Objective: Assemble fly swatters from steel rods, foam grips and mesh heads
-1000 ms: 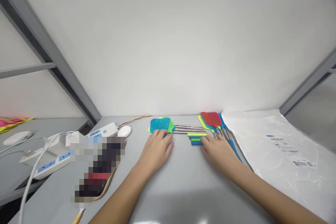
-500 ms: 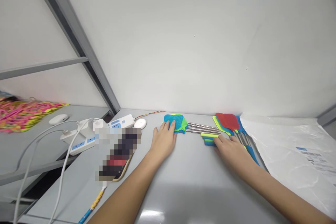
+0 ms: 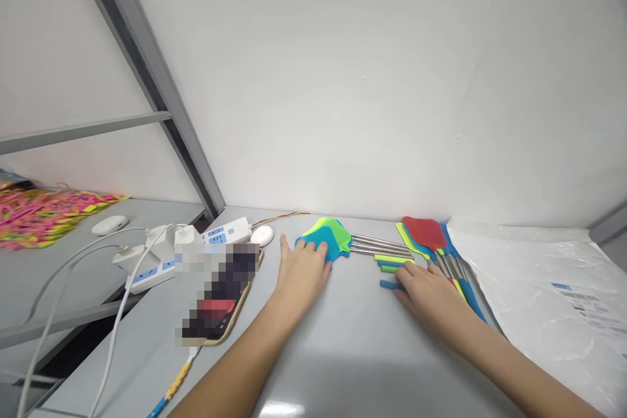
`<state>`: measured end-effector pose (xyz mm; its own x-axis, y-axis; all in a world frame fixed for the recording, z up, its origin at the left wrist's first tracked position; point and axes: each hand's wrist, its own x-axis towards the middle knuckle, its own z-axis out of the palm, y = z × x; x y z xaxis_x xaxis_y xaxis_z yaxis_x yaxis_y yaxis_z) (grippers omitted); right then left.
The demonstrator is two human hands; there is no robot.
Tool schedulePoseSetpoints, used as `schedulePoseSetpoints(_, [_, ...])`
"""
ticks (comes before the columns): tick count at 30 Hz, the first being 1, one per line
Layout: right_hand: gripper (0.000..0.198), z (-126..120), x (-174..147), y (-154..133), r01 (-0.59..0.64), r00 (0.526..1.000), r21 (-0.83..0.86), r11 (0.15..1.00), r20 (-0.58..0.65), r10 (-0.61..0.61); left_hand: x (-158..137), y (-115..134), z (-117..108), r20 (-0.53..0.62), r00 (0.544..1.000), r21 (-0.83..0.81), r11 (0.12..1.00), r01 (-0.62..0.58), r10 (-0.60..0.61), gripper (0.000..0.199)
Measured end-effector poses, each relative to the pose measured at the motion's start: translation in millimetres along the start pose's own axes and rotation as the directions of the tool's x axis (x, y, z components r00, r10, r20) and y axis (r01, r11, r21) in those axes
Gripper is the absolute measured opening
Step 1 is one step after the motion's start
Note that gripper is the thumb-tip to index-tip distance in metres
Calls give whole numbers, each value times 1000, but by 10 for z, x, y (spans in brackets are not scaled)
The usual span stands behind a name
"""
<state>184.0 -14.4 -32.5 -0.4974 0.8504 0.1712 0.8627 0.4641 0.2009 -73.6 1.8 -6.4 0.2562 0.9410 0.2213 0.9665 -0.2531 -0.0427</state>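
Note:
Several fly swatters with blue, green and yellow mesh heads (image 3: 337, 228), thin metal rods (image 3: 379, 245) and coloured grips (image 3: 392, 258) lie stacked on the grey tabletop. My left hand (image 3: 301, 271) rests its fingers on the blue head of the nearest fly swatter (image 3: 327, 240), thumb stretched out to the side and off it. At the other end, my right hand (image 3: 425, 287) has its fingers closed around that swatter's blue grip (image 3: 388, 285), which sits apart from the other grips. Part of this grip is hidden under the right hand.
More fly swatters with a red head (image 3: 425, 233) on top lie at the right, beside a white plastic bag (image 3: 539, 274). Leftward are a phone (image 3: 228, 294), power strips (image 3: 228, 233) with chargers and cables, and a round white object (image 3: 262, 236). A wall (image 3: 343, 78) stands behind.
The blue fly swatter has been drawn toward me, out of line with the stack, its grip now separate. Both hands have shifted slightly nearer, and my left thumb has spread outward.

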Motion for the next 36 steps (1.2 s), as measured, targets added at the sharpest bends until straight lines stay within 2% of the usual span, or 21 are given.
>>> schedulePoseSetpoints(5, [6, -4, -4, -26, 26, 1000, 30, 999, 10, -26, -181, 273, -139, 142, 987, -4, 997, -76, 76, 29])
schedulePoseSetpoints(10, [5, -16, 30, -31, 33, 999, 50, 998, 37, -35, -216, 423, -130, 266, 939, -81, 975, -206, 220, 17])
schedulePoseSetpoints(13, [6, -90, 47, -6, 37, 995, 76, 996, 85, -44, -186, 409, -112, 239, 929, -126, 958, -258, 282, 20])
schedulePoseSetpoints(17, [14, -225, 143, 117, 49, 989, 185, 982, 131, -74, -168, 360, -42, 134, 947, -161, 949, -271, 293, 39])
schedulePoseSetpoints(19, [15, -245, 273, 222, 12, 990, 225, 974, 134, -43, -176, 352, 4, 104, 947, -185, 942, -282, 304, 41])
schedulePoseSetpoints(21, [20, -207, 456, 340, -81, 989, 213, 974, 135, 53, -185, 355, 42, 93, 949, -199, 939, -280, 302, 39])
schedulePoseSetpoints(27, [19, 67, 948, 605, -94, 989, 228, 969, 133, 65, -169, 375, 86, 56, 960, -212, 943, -256, 273, 44])
schedulePoseSetpoints(31, [15, 148, 1039, 648, -81, 988, 258, 963, 150, 43, -161, 434, 121, 32, 939, -249, 913, -324, 343, 42])
schedulePoseSetpoints(36, [12, 123, 1060, 630, -85, 988, 262, 961, 150, 46, -177, 501, 157, 46, 920, -272, 891, -363, 389, 34])
